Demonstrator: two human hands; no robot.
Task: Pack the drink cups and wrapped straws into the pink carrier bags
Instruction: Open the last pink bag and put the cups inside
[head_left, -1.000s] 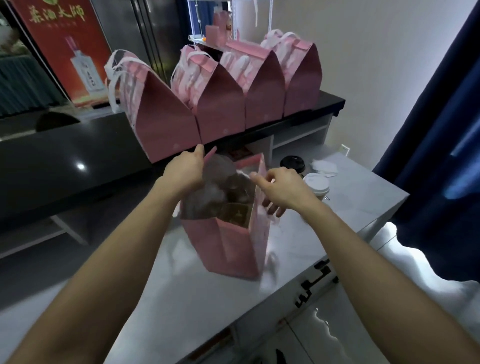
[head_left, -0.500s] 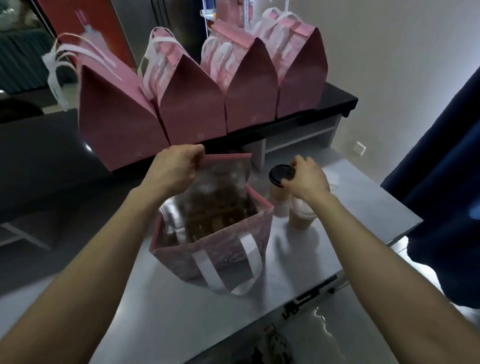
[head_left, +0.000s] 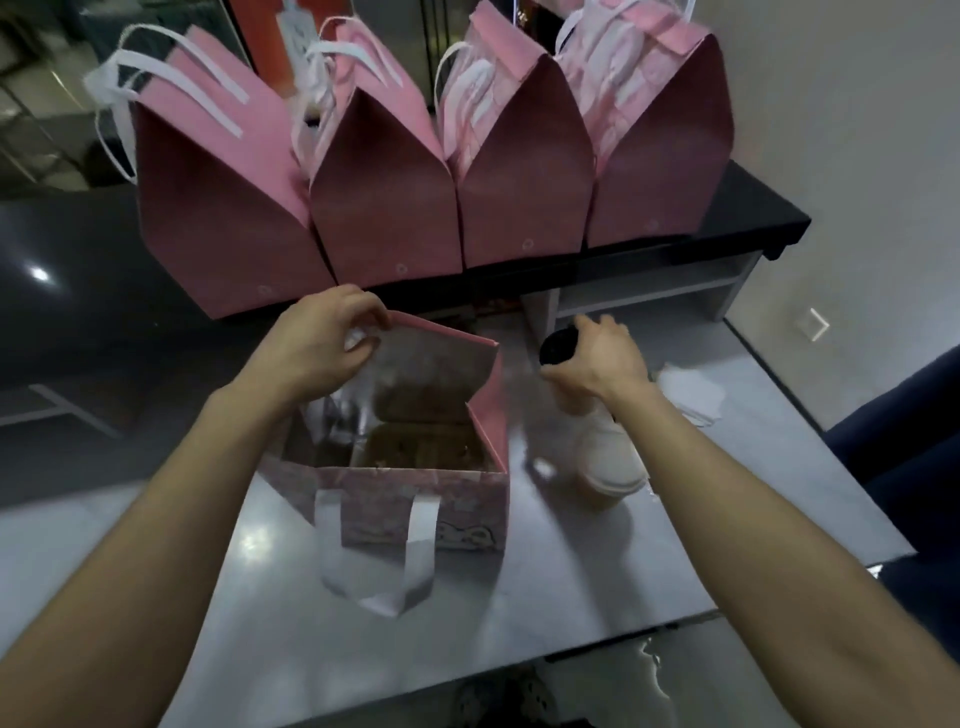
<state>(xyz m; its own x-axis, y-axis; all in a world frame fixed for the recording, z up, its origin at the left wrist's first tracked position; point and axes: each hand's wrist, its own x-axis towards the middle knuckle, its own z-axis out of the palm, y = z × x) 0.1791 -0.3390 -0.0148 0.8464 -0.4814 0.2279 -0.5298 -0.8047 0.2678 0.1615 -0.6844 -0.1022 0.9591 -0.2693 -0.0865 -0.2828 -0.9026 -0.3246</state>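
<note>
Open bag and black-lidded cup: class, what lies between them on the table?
Nothing: the head view shows only bare table between the open bag and black-lidded cup.

closed pink paper carrier bags with white ribbon handles (head_left: 384, 197): 4 | open pink paper carrier bag (head_left: 415, 499): 1 | black-lidded drink cup (head_left: 558, 347): 1 | white-lidded drink cup (head_left: 613, 462): 1 | bare hands: 2

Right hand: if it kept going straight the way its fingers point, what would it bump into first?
The right hand already grips the black-lidded cup. Straight beyond, up and slightly left, probably the grey shelf unit under the black counter, though depth is unclear.
</note>
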